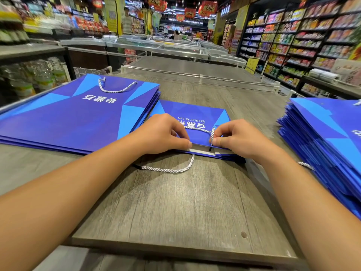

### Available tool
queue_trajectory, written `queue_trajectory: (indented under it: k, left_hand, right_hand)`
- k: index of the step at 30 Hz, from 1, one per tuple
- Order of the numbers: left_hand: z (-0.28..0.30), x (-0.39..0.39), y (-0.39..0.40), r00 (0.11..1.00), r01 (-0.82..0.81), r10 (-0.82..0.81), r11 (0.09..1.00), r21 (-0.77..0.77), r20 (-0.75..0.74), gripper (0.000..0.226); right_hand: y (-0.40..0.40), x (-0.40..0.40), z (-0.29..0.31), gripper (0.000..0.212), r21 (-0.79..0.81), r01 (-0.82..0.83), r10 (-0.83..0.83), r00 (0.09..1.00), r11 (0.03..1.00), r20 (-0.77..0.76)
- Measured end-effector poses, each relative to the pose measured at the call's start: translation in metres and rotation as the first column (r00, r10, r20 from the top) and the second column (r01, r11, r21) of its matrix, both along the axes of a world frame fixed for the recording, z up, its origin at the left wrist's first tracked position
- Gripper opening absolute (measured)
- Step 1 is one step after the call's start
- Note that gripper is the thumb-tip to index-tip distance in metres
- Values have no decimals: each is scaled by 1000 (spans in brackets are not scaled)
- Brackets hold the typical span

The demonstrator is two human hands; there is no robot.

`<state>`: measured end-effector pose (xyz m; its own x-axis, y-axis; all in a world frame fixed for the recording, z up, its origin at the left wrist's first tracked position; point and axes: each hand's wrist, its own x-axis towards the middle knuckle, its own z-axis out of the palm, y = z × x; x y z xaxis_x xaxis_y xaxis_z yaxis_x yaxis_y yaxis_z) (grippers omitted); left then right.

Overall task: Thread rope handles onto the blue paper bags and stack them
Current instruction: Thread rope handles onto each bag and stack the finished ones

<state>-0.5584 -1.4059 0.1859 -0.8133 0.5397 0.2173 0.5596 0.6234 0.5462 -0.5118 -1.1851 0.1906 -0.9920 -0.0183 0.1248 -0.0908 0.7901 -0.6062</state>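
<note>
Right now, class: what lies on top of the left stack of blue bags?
A white rope handle lies looped on the left stack, threaded into its top bag. The bags beneath show only their edges; their handles are covered.

A single wide-angle view from a camera worn on the person's head, looking forward and steeply down along both forearms onto a grey wood-grain worktop (pixel 175 202) close below. The lens bends straight edges near the frame's sides. Beyond the worktop the view faces down a supermarket aisle, whose far end is blurred, perhaps by head motion.
</note>
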Motion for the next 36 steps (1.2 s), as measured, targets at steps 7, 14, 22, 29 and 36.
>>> queue_trajectory:
  k: [7, 14, 22, 29, 36]
  left_hand:
    - [0, 0, 1, 996, -61, 65, 997, 51, -64, 21]
    - [4, 4, 2, 990, -52, 74, 982, 182, -119, 2]
    - [-10, 14, 27, 878, 0, 63, 991, 132, -474, 17]
    - [-15, 22, 42, 857, -96, 126, 992, 85, -499, 32]
    - [-14, 19, 41, 887, -113, 160, 985, 132, -434, 22]
  right_hand:
    - [1, 8, 8, 22, -56, 10, -9, 999, 998, 31]
    - [-2, 5, 3, 14, 11, 36, -36, 998, 999, -59]
    - [-5, 1, -3, 37, -116, 100, -112, 987, 988, -111]
    - [-10, 2, 0, 26, -119, 34, -56, 981, 992, -185]
    - [-11, 3, 1, 27, -161, -4, -33, 974, 987, -225]
